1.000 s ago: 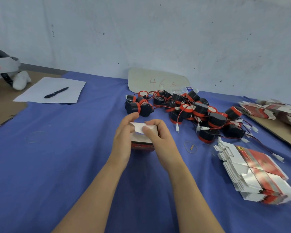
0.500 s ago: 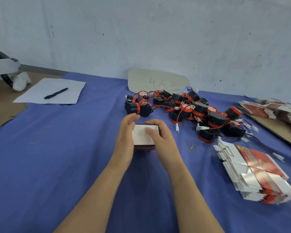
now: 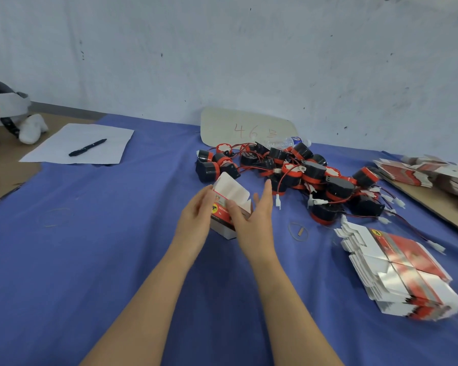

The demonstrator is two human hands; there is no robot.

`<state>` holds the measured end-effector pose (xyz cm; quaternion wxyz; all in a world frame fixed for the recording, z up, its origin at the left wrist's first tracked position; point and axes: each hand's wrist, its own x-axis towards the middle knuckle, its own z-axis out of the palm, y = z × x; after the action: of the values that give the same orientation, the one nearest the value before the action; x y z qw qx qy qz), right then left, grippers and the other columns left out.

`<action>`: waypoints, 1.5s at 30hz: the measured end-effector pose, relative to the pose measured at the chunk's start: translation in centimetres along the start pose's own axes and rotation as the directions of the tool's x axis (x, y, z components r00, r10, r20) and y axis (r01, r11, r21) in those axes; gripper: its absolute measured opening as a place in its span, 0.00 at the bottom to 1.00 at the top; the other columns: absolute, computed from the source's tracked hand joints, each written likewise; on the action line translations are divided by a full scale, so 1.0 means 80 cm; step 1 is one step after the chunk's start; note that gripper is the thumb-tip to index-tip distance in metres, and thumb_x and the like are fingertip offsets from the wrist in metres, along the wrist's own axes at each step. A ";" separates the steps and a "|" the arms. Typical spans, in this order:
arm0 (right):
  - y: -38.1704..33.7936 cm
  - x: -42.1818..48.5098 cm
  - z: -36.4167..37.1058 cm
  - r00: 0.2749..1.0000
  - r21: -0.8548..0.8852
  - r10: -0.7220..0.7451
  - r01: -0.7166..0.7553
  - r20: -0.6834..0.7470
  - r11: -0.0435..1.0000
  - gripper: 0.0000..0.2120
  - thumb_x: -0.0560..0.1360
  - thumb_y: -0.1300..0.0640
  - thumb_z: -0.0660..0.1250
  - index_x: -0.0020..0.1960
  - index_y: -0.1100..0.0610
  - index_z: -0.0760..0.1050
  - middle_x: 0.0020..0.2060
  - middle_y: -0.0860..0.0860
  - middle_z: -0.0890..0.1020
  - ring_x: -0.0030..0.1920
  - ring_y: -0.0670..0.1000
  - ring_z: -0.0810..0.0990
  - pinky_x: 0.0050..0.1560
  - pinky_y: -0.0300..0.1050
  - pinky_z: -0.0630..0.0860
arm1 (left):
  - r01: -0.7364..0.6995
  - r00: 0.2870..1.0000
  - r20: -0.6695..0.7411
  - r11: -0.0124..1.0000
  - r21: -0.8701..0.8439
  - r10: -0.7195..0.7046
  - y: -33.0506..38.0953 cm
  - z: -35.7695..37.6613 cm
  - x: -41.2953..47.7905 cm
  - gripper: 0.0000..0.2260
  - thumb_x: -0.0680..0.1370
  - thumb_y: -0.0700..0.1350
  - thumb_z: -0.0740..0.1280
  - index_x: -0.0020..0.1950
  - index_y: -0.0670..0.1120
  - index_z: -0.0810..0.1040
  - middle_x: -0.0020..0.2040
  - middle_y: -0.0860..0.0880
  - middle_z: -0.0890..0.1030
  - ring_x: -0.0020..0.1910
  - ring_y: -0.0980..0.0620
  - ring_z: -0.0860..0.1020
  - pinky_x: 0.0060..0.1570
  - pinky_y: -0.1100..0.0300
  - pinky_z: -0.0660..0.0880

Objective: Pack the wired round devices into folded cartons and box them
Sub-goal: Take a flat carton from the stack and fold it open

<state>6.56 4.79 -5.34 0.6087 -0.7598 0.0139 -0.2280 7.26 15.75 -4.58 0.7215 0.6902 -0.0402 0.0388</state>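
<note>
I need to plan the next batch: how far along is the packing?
Done: no finished carton is in view. In hand: one folded carton, flap open, gripped by the left hand, right hand touching it. Left: the pile of wired devices and the stack of flat cartons; no outer box shows.

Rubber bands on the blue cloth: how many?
2. One thin tan rubber band lies right of the right hand, beside the pile of black-and-red round devices; a fainter one lies left of the left hand. More may hide under the pile.

Devices (image 3: 296, 175) behind carton (image 3: 229, 207)
</note>
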 end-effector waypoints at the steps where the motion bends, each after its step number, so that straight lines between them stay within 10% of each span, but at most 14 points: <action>1: 0.001 0.001 0.000 0.999 0.041 0.042 -0.042 -0.014 0.998 0.41 0.76 0.57 0.69 0.78 0.51 0.44 0.74 0.42 0.54 0.70 0.40 0.64 0.64 0.40 0.73 | -0.078 0.997 0.011 0.995 0.069 0.077 -0.007 0.001 -0.002 0.08 0.82 0.51 0.59 0.58 0.58 0.75 0.57 0.55 0.78 0.55 0.59 0.77 0.57 0.60 0.74; 4: 0.003 -0.002 0.002 0.990 0.113 0.121 -0.112 -0.072 0.987 0.36 0.75 0.56 0.70 0.76 0.51 0.54 0.66 0.42 0.64 0.53 0.29 0.72 0.41 0.25 0.74 | -0.187 0.982 0.024 0.972 0.144 0.186 -0.017 0.001 -0.003 0.07 0.81 0.52 0.59 0.58 0.61 0.71 0.59 0.56 0.75 0.57 0.60 0.74 0.52 0.71 0.71; 11: 0.005 -0.008 0.010 0.992 0.054 0.078 -0.073 -0.096 0.996 0.05 0.77 0.52 0.67 0.47 0.50 0.71 0.44 0.45 0.78 0.44 0.39 0.79 0.37 0.28 0.73 | -0.183 0.983 0.002 0.974 0.135 0.185 -0.023 -0.001 0.004 0.05 0.80 0.51 0.61 0.54 0.61 0.71 0.58 0.54 0.77 0.54 0.60 0.76 0.45 0.74 0.71; 20: 0.010 -0.009 0.009 0.982 -0.004 0.038 -0.039 -0.187 0.999 0.17 0.82 0.51 0.56 0.34 0.54 0.65 0.28 0.45 0.70 0.27 0.39 0.69 0.28 0.32 0.66 | -0.318 0.946 0.111 0.937 0.148 0.304 -0.016 -0.003 -0.004 0.10 0.78 0.44 0.65 0.53 0.60 0.73 0.64 0.54 0.65 0.52 0.79 0.68 0.44 0.80 0.68; 27: 0.004 -0.004 0.005 0.961 0.133 0.098 -0.065 -0.257 0.989 0.05 0.79 0.52 0.62 0.47 0.52 0.69 0.44 0.46 0.77 0.43 0.41 0.76 0.40 0.30 0.73 | -0.413 0.894 -0.048 0.863 0.290 0.445 -0.019 0.011 -0.007 0.08 0.80 0.47 0.63 0.42 0.48 0.70 0.55 0.52 0.70 0.47 0.69 0.73 0.41 0.76 0.70; 30: -0.005 0.003 -0.009 0.961 0.360 0.262 -0.214 -0.090 0.908 0.19 0.78 0.44 0.62 0.67 0.48 0.66 0.60 0.43 0.74 0.57 0.45 0.77 0.55 0.44 0.77 | -0.385 0.916 -0.017 0.892 0.238 0.400 -0.018 0.007 -0.005 0.09 0.79 0.49 0.63 0.41 0.46 0.72 0.52 0.52 0.74 0.45 0.64 0.75 0.40 0.74 0.71; 33: -0.014 0.009 -0.027 0.939 0.597 0.325 -0.324 0.110 0.734 0.21 0.78 0.38 0.56 0.55 0.51 0.79 0.49 0.50 0.85 0.46 0.49 0.84 0.45 0.44 0.79 | -0.319 0.946 0.005 0.933 0.167 0.323 -0.017 0.004 -0.004 0.06 0.78 0.51 0.65 0.44 0.50 0.74 0.49 0.55 0.77 0.40 0.64 0.77 0.37 0.74 0.71; 36: -0.015 0.008 -0.033 0.945 0.500 0.300 -0.323 0.129 0.803 0.19 0.79 0.45 0.61 0.37 0.56 0.77 0.38 0.55 0.80 0.40 0.53 0.79 0.43 0.46 0.73 | -0.250 0.965 -0.081 0.968 0.001 0.249 -0.011 0.001 -0.002 0.05 0.77 0.52 0.66 0.51 0.56 0.74 0.49 0.60 0.78 0.34 0.64 0.78 0.33 0.73 0.72; 41: -0.011 0.002 -0.037 0.883 0.284 0.197 -0.337 0.425 0.898 0.08 0.80 0.56 0.61 0.53 0.56 0.78 0.46 0.53 0.83 0.43 0.51 0.81 0.45 0.44 0.78 | -0.197 0.968 -0.167 0.979 -0.049 0.186 -0.010 -0.007 0.004 0.08 0.78 0.54 0.64 0.47 0.50 0.77 0.36 0.61 0.81 0.31 0.65 0.78 0.31 0.73 0.72; 45: -0.012 -0.002 -0.034 0.910 0.015 0.141 -0.159 0.391 0.987 0.08 0.80 0.53 0.61 0.55 0.48 0.79 0.49 0.50 0.84 0.50 0.49 0.83 0.53 0.44 0.80 | -0.176 0.974 -0.147 0.984 -0.015 0.172 -0.013 -0.009 0.007 0.11 0.78 0.53 0.64 0.48 0.46 0.79 0.33 0.59 0.81 0.31 0.63 0.79 0.30 0.72 0.73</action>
<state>5.17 2.62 -4.06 0.6323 -0.7724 -0.0541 -0.0258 7.92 16.43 -5.60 0.7259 0.6691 -0.0486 0.1514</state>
